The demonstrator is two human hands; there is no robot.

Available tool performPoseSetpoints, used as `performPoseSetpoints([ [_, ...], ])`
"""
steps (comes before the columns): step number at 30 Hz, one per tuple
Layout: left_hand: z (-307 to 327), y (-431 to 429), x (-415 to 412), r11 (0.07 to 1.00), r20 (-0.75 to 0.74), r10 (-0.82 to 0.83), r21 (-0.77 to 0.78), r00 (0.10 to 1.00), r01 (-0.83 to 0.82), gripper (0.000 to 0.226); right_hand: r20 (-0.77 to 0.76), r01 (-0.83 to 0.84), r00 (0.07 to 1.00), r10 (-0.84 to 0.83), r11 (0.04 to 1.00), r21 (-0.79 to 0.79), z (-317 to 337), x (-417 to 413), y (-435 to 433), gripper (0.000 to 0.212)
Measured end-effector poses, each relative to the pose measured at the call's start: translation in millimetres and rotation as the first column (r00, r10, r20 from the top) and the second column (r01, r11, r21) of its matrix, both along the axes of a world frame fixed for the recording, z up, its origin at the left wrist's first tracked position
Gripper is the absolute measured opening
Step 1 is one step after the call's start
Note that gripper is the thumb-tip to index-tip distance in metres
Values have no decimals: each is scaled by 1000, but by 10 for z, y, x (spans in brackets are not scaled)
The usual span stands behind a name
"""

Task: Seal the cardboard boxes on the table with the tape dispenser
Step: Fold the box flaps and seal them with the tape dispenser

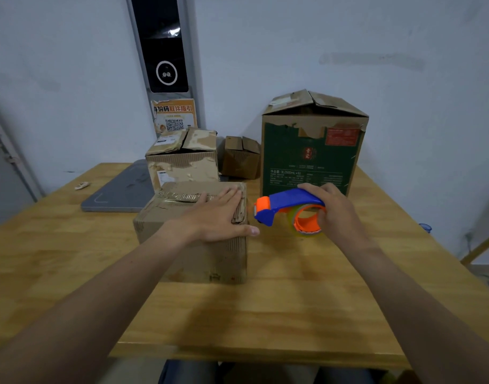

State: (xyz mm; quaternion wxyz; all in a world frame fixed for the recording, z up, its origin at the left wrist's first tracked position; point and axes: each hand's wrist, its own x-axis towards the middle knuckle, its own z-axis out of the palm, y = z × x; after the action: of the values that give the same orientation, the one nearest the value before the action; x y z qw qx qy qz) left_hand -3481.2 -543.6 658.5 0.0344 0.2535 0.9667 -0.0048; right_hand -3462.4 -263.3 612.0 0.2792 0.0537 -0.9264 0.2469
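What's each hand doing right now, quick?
Left hand: open, fingers flat on top of the nearest box.
Right hand: closed around the tape dispenser, beside that box.

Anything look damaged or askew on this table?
Yes. The tall green box has print torn along its top edge and flaps peaking upward. The middle box behind has peeled facing and raised flaps. The near box, under the left hand, has a crumpled right top edge. The right hand holds the tape dispenser.
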Motion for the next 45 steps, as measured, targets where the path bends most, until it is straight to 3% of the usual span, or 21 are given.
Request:
performPoseSetpoints([
  [5, 23, -5, 34, 1000, 25, 1, 15, 1000, -2, 131, -14, 20, 1000, -22, 995, -94, -109, 40, 91, 70],
  [12, 25, -5, 42, 1000, 33, 13, 26, 999, -14, 131, -53, 32, 998, -33, 999, -27, -7, 90, 199, 71],
  [26, 23, -20, 49, 1000, 19, 16, 21, 1000, -17, 130, -17, 29, 999, -31, 993, -115, -53, 160, 265, 68],
  [35, 3, -33, 15, 1000, 15, 10, 10, 1000, -10, 133, 103, -5, 995, -4, 997, 83, 289, 49, 104, 66],
  [39, -10, -39, 0, 1000, 16, 4, 8, 1000, -4, 130, 194, -29, 981, 16, 998, 63, 398, 42, 46, 59],
  [45, -1, -20, -15, 1000, 22, 11, 3, 1000, -11, 129, 195, -35, 981, 19, 996, 79, 471, 65, -61, 53],
])
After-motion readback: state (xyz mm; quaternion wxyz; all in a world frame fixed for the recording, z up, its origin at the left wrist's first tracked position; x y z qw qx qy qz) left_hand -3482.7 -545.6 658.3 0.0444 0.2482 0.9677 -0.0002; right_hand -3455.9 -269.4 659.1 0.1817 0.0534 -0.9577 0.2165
